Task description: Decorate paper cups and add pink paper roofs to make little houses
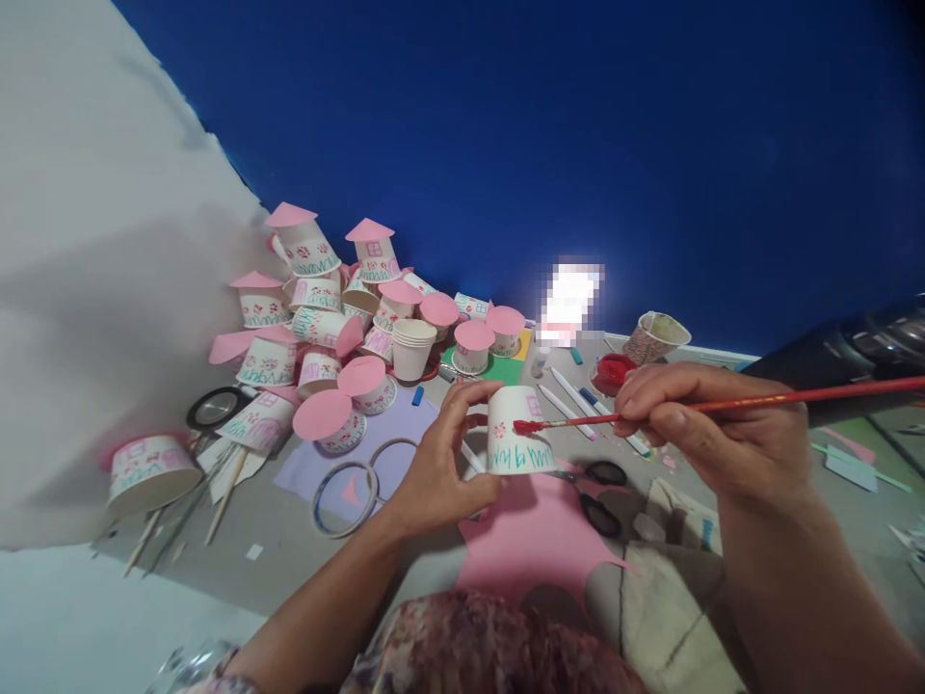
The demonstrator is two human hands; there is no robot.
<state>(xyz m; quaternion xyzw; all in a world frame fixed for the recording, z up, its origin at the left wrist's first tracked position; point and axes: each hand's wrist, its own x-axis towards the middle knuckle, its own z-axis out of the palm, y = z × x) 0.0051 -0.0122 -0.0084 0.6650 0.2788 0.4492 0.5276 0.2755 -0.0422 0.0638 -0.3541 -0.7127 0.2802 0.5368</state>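
My left hand grips an upside-down white paper cup by its top and its rim. Teal grass strokes run along the cup's lower edge, with a purple window at upper right and small red dabs on the left side. In my right hand is a thin red paintbrush, pinched between thumb and fingers. Its red-coated bristles lie against or just in front of the cup wall; I cannot tell which. Behind my right fingers sits a small pot of red paint.
Many decorated cups with pink paper roofs are heaped at left. A stack of plain cups stands among them. Markers, scissors, pink paper, and a tape ring lie around. A patterned cup stands by the blue wall.
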